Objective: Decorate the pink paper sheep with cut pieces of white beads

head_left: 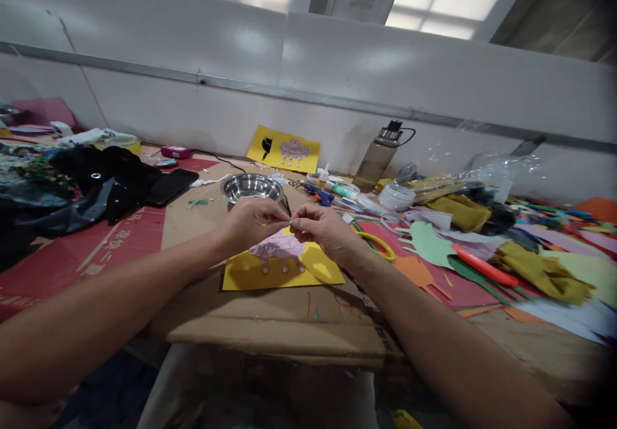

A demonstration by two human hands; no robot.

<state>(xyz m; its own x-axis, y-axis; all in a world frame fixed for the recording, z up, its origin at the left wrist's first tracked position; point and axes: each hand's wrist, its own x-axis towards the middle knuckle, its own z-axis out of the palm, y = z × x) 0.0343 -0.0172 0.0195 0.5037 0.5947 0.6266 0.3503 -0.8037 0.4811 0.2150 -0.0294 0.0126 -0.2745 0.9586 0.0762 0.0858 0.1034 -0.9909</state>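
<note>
My left hand [253,224] and my right hand [325,228] meet fingertip to fingertip above a yellow card [241,279]. Both are closed in a pinch, and a tiny pale speck shows between them, too small to name. On the card is a lilac cut-out [278,247] with a wavy edge, trimmed with small bead-like dots and hanging strips that end in round clear pieces. My hands cover the card's upper part. Just behind my left hand stands a shiny metal bowl [253,186], whose contents I cannot make out.
A similar yellow card [312,161] leans on the wall. Beyond my right hand lie a blue glue gun [319,195], a water bottle [378,159], a yellow tape ring [380,246], a red-handled tool [484,265] and felt scraps. Dark cloth [108,178] and a phone [171,186] occupy the left.
</note>
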